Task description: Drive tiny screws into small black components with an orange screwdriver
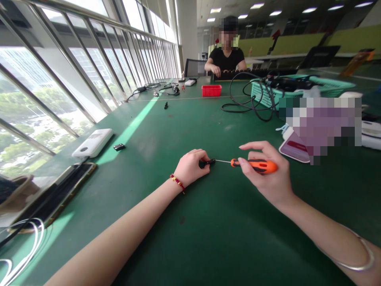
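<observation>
My left hand (193,167) rests low over the green table, its thumb and fingers pinching a small black part (211,161). Most of that part is hidden by the fingers, and I cannot make out its kind. My right hand (264,171) is wrapped round the orange and black handle of a screwdriver (262,166), index finger raised off it. The screwdriver lies nearly level, its thin metal shaft pointing left. The shaft's tip meets the right end of the black part.
A red bin (211,90) stands farther back. At the back right is a teal basket (264,95) with black cables. To the left lie a white device (93,143), a small black piece (119,147) and a phone (65,190). A person (226,57) sits across the table.
</observation>
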Available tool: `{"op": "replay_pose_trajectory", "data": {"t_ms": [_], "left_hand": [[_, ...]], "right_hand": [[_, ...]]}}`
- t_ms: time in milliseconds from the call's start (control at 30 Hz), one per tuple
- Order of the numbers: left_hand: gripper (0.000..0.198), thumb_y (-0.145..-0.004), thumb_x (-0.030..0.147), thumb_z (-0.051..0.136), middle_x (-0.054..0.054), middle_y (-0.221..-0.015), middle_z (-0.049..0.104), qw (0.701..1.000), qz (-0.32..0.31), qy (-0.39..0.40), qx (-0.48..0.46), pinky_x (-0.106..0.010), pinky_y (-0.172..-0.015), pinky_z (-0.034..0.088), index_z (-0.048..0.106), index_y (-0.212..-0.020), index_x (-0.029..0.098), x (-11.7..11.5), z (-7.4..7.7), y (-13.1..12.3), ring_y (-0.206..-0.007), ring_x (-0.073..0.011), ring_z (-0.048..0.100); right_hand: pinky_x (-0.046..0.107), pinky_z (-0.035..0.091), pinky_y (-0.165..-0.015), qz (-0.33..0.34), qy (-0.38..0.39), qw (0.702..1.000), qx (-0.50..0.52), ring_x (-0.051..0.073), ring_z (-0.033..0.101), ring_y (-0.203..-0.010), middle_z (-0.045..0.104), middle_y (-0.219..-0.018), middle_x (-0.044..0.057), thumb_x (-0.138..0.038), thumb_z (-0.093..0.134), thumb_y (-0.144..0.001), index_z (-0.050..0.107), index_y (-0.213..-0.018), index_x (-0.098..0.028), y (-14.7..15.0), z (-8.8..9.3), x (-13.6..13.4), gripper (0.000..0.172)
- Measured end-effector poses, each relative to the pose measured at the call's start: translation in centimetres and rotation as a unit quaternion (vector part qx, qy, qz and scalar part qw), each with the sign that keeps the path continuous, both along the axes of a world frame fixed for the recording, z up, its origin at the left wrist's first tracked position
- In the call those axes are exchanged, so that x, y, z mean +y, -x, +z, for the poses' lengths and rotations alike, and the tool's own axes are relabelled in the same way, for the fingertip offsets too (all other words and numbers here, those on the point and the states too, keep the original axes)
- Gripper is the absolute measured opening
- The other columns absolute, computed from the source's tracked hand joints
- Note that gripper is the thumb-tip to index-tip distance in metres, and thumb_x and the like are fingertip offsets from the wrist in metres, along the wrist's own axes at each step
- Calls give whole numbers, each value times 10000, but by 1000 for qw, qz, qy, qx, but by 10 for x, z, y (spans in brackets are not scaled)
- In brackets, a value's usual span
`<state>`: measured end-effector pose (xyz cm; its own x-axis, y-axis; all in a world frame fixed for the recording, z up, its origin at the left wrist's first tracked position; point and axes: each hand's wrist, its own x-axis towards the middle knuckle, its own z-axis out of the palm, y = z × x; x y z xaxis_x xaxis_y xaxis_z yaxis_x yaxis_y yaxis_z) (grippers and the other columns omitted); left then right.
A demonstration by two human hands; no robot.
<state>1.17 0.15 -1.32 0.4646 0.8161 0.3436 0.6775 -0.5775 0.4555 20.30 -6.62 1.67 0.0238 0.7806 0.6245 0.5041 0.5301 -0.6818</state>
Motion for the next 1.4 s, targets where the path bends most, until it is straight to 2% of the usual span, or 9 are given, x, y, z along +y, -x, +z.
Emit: {"op": "replay_pose_trajectory", "data": {"t_ms": [200, 467, 700, 800, 933, 1033, 1167, 1267, 1400], "left_hand": [[51, -662, 161, 567, -8, -767, 623, 1000, -4, -5, -1, -267, -678, 466, 584, -705, 182, 0, 0, 0, -751, -157, 568], [51, -674, 152, 560, -3, -771, 629, 1000, -16, -7, -3, -264, -697, 466, 581, -708, 184, -1, 1, 0, -781, -158, 574], [52, -672, 155, 558, -6, -785, 631, 1000, -10, -4, -2, -262, -693, 464, 586, -707, 184, -2, 1, 0, -775, -156, 573], [47, -672, 154, 557, -5, -771, 627, 1000, -16, -4, -6, -258, -687, 464, 583, -699, 183, -2, 2, 0, -769, -153, 573], [52, -672, 146, 559, -3, -755, 624, 1000, -21, -4, -6, -258, -685, 465, 584, -699, 183, -1, 2, 0, -768, -155, 576], [50, -674, 146, 561, -3, -761, 627, 1000, -20, -3, -4, -261, -686, 466, 583, -697, 184, -1, 3, 0, -773, -157, 577], [46, -673, 145, 563, -6, -765, 630, 1000, -20, -3, -8, -263, -691, 465, 582, -696, 180, -1, 3, 0, -770, -157, 576], [47, -674, 146, 561, -4, -763, 628, 1000, -23, -5, -10, -261, -689, 464, 582, -699, 181, -1, 2, 0, -770, -156, 573], [46, -674, 144, 561, -4, -755, 625, 1000, -26, -4, -12, -260, -683, 460, 580, -698, 179, 0, 1, 1, -765, -155, 572]], "right_hand": [[312, 489, -669, 15, -49, 997, 64, 160, 571, -737, 546, -894, 36, -231, 631, -719, 453, -1133, -221, 0, -5, 6, 451], [242, 352, -431, 8, 11, 1000, -24, 89, 392, -378, 412, -433, -82, -268, 575, -780, 555, -867, -210, 0, 0, -3, 107], [363, 496, -766, 15, -82, 996, 46, 199, 570, -872, 534, -1006, 71, -217, 667, -648, 427, -1167, -220, 1, -4, 5, 572], [294, 470, -554, 6, -45, 998, 33, 141, 531, -603, 519, -745, -12, -256, 675, -662, 422, -1153, -223, 1, -4, 3, 554], [242, 334, -418, 11, -1, 1000, -22, 87, 364, -377, 363, -445, -95, -255, 600, -756, 532, -934, -217, 2, -1, -3, 195], [249, 414, -500, 7, -41, 999, -29, 104, 466, -482, 473, -564, -52, -212, 600, -739, 553, -903, -217, 2, -1, -2, 170], [328, 487, -720, 7, -84, 996, 14, 179, 561, -809, 528, -947, 50, -200, 658, -648, 460, -1128, -214, 1, -2, 3, 519], [272, 446, -546, -5, -40, 999, 13, 130, 505, -580, 508, -703, -24, -241, 668, -667, 448, -1130, -210, 2, -2, 1, 514], [232, 331, -419, 0, 8, 1000, -29, 80, 364, -387, 378, -457, -88, -253, 602, -759, 547, -915, -210, 2, -2, -4, 170]]}}
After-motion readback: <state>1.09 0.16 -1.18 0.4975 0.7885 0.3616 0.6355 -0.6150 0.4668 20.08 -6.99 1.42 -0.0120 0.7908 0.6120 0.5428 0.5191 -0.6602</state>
